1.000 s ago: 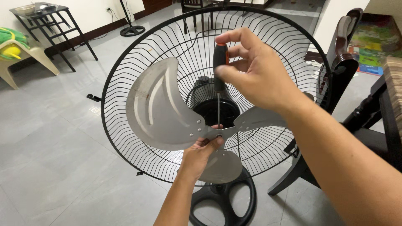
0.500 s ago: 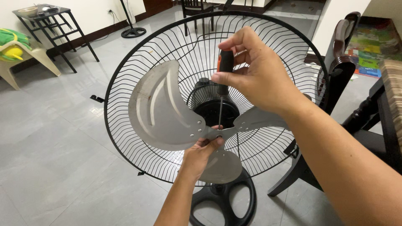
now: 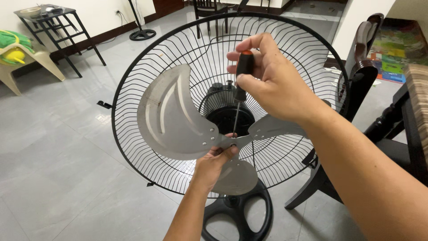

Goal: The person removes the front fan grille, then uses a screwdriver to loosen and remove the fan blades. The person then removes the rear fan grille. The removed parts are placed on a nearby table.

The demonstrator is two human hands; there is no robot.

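A black stand fan faces me with its rear wire guard [image 3: 133, 85] bare and its front guard off. My left hand [image 3: 213, 167] grips the hub of the silver metal fan blade [image 3: 171, 118] from below, thumb on top. My right hand [image 3: 272, 78] pinches the black and orange handle of a screwdriver [image 3: 240, 78]. Its thin shaft points down, and the tip meets the blade hub just above my left thumb. Behind the hub sits the black motor housing [image 3: 225, 117].
The fan's round black base [image 3: 238, 214] stands on grey floor tiles. Dark wooden chairs [image 3: 365, 67] stand close on the right. A black metal side table [image 3: 49, 20] and a beige plastic chair [image 3: 22, 56] are at the far left, another stand base [image 3: 142, 33] behind.
My right hand has shifted its fingers around the screwdriver handle, and the handle now leans a little more to the right. My left hand and the blade have stayed put.
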